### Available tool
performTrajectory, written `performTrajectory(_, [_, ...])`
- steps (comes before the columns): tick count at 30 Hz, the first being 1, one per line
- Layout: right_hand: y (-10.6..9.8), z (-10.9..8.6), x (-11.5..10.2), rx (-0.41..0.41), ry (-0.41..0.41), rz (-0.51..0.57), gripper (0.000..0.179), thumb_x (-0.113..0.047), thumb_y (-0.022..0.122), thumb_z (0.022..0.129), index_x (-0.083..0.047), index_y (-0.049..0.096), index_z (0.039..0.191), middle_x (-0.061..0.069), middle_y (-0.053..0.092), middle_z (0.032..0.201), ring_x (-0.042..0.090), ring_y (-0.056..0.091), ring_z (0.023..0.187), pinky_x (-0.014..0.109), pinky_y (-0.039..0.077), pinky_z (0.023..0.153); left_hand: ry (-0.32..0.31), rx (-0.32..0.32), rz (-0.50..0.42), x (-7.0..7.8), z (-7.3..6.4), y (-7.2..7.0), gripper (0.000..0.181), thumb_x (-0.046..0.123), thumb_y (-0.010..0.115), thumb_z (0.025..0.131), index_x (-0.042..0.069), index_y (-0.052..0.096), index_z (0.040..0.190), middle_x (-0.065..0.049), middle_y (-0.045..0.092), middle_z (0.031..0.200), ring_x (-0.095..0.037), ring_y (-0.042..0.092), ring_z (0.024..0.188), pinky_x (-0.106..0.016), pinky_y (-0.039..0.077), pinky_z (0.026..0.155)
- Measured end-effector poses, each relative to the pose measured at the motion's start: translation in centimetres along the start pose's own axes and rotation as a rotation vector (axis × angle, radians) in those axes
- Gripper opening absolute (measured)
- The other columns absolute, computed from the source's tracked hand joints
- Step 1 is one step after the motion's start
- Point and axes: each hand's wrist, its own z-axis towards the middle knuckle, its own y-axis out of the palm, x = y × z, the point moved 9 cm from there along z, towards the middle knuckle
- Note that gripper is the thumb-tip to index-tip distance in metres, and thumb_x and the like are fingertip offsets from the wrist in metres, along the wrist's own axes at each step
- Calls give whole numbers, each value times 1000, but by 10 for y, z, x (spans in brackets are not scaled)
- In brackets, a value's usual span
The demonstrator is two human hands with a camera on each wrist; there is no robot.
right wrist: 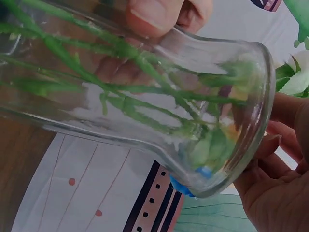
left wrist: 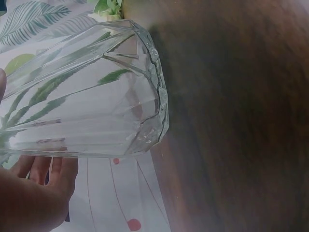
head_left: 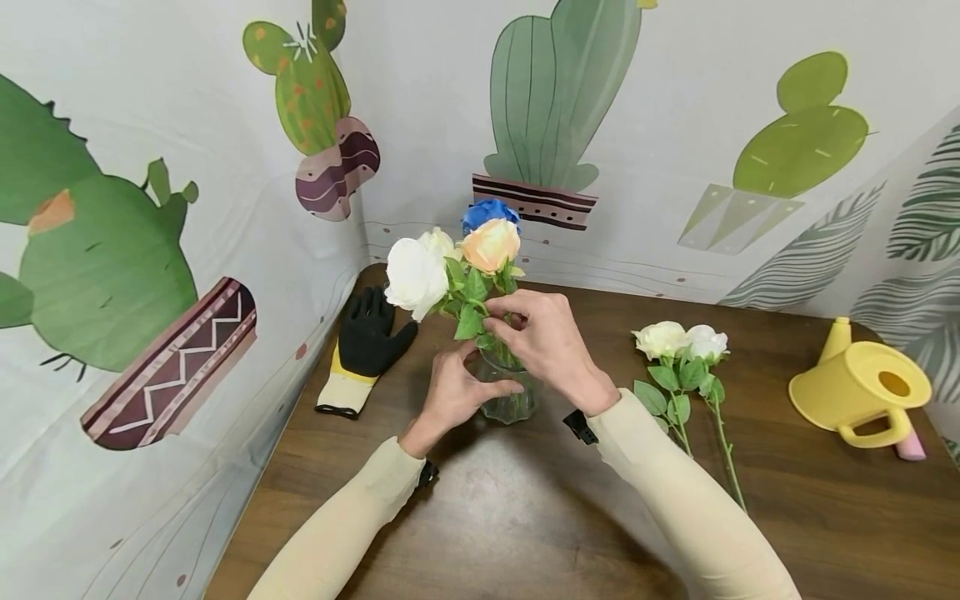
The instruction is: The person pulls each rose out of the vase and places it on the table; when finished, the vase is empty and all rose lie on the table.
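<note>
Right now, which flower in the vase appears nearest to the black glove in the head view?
The large white rose, leftmost in the vase. The pale rose partly behind it, the peach rose and the blue flower sit farther right.

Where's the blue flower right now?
Head view, upper centre: the blue flower is just behind the peach rose, above the glass vase and right of the big white rose.
</note>
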Motion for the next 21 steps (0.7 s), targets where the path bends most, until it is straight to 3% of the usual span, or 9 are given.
performTrajectory(4, [-10,-2,0,63,-4,40,10,-5,85,94,-5,87,104,8,79,83,12,54,64,20,40,60,-16,-18,-32,-1,0,1,80,31,106,69,10,73,139,-12,78,136,-33,75,123,-52,64,101])
performTrajectory(12, [-33,-4,-2,202,0,112,7,-4,85,93,-5,87,100,9,78,79,8,53,61,14,39,59,-50,-24,-56,-2,1,1,72,32,106,69,9,76,131,-13,79,126,-35,77,118,-56,63,101])
performTrajectory(21, [-64,-4,-3,352,4,284,11,4,84,90,5,84,101,20,77,82,-3,58,68,10,49,64,-39,-21,-77,-2,0,1,72,29,106,69,10,76,131,-12,79,125,-34,76,120,-55,63,102])
